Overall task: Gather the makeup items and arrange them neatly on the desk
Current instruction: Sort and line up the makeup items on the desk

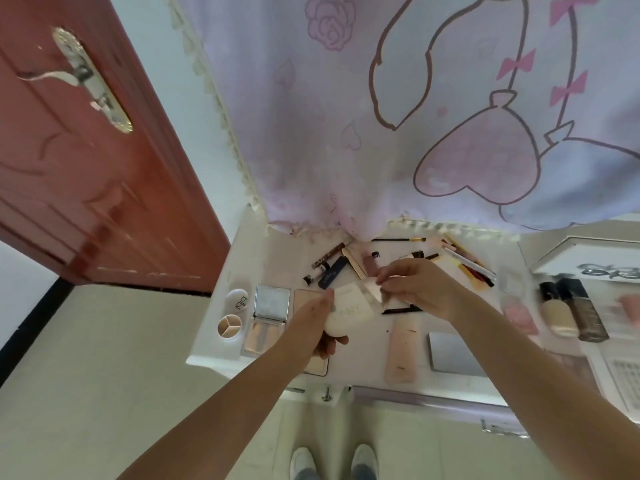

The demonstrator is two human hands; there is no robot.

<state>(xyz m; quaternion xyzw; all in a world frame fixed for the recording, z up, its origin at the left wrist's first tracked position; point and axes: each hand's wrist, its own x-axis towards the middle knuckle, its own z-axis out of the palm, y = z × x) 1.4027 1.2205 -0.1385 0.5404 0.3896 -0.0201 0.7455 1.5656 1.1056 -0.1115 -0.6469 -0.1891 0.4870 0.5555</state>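
Above the white desk (221, 344), my left hand (311, 323) grips a white oval compact (346, 315) from below. My right hand (419, 289) pinches the compact's clear lid or flap (370, 292) at its upper edge. Along the desk's back lie several pencils, brushes and tubes (332, 263). On the left sit a small round open compact (232, 315) and an open mirrored palette (268, 318). A pink tube (401, 351) and a flat mirror (453, 355) lie near the front edge.
Foundation bottles (571, 310) lie on the right part of the desk beside a white box (588, 258). A patterned curtain (381, 116) hangs behind the desk. A brown door (86, 168) stands open on the left. My shoes (332, 462) show below the desk's front edge.
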